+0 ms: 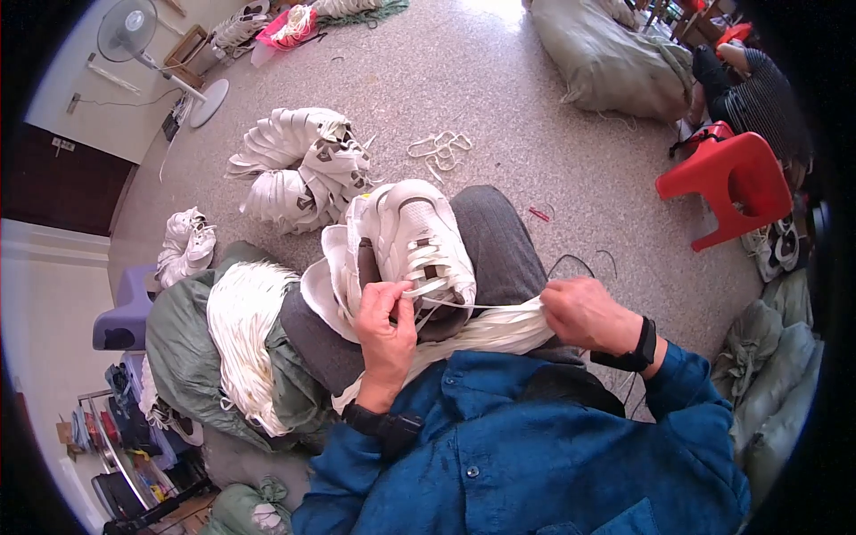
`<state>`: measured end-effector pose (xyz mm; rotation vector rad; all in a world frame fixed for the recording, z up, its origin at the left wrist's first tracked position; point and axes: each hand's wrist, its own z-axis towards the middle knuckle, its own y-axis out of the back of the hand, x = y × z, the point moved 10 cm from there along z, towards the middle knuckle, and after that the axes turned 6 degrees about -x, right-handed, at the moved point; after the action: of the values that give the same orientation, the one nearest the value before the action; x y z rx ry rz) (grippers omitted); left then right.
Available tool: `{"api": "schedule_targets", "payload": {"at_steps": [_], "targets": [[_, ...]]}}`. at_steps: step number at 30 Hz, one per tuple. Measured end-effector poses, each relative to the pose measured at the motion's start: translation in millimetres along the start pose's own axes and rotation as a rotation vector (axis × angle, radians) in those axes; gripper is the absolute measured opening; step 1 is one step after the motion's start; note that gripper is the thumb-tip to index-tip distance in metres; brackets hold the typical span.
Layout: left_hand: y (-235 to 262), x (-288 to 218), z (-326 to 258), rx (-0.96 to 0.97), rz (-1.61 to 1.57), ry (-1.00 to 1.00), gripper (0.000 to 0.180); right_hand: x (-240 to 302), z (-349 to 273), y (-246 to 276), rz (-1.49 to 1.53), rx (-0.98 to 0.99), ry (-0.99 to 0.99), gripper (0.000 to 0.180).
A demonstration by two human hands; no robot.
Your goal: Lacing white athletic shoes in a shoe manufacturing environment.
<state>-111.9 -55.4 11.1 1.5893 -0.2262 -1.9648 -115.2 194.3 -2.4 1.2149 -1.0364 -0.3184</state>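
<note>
A white sneaker rests on my lap, with a flat cream shoelace crossing its eyelets in several rows. At the shoe's lower edge my left hand is closed, thumb and fingertips pinching the lace. One strand runs taut to the right, into the closed fingers of my right hand. A thick bundle of cream laces lies across my lap under that strand. More white shoe parts sit against the sneaker's left side, partly hidden by it.
Stacked white shoe uppers and a loose lace lie on the floor ahead. On my left, a green sack bears another lace bundle. A fan stands far left. A red stool, a large sack and another person are right.
</note>
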Motion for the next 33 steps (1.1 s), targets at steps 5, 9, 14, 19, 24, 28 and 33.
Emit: {"api": "schedule_targets", "payload": {"at_steps": [5, 9, 14, 19, 24, 28, 33], "targets": [[5, -2, -1, -0.043, 0.074, -0.082, 0.016, 3, 7, -1, 0.100, -0.021, -0.038, 0.017], [9, -12, 3, -0.076, 0.235, -0.213, 0.021, 39, 32, 36, 0.305, -0.487, 0.113, 0.019], [6, -6, 6, -0.081, 0.128, -0.096, 0.020, 16, 62, -22, 0.788, -0.283, -0.181, 0.020], [9, 7, 2, -0.042, 0.048, -0.013, 0.014, 20, 73, -26, 0.877, -0.324, -0.080, 0.012], [14, 4, 4, -0.114, 0.115, -0.050, 0.009, 29, 80, -23, 0.831, -0.182, 0.040, 0.008], [11, 4, 5, -0.102, 0.173, -0.066, 0.008, 34, 85, -23, 0.773, -0.066, 0.091, 0.020], [11, 3, 3, -0.105, 0.169, -0.107, 0.010, 33, 86, -27, 0.716, 0.045, 0.079, 0.022]]}}
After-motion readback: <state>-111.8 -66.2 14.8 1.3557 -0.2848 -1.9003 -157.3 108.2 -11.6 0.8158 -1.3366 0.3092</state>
